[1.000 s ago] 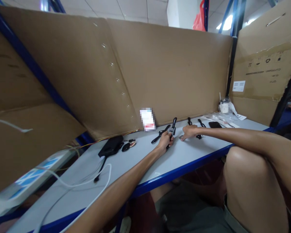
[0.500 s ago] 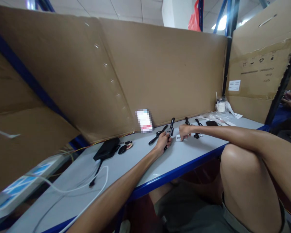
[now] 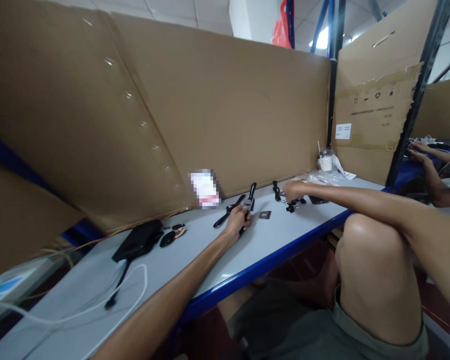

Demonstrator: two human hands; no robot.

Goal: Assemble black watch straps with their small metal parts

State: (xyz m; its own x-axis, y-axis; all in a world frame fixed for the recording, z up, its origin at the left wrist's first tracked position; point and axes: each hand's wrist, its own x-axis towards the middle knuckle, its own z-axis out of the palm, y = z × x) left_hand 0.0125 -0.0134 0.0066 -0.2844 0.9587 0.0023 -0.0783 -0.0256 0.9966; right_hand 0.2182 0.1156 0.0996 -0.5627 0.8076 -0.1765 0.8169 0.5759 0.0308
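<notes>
Left grip [image 3: 238, 221] is wrapped around the near handle of a black tool [image 3: 251, 198] above the table [image 3: 225, 260]. Left of this tool lie a second black tool [image 3: 230, 207], just beside it, and, well apart, a black case [image 3: 138, 240]. Right of it is a metal plate [image 3: 265, 215], then the right grip [image 3: 294, 190] at small black parts [image 3: 291, 207]; whether it pinches one, I cannot tell. Far right of it stands a plastic cup [image 3: 326, 162] with a straw, its content unclear. The held tool's other handle extends beyond the left grip, away from the person.
</notes>
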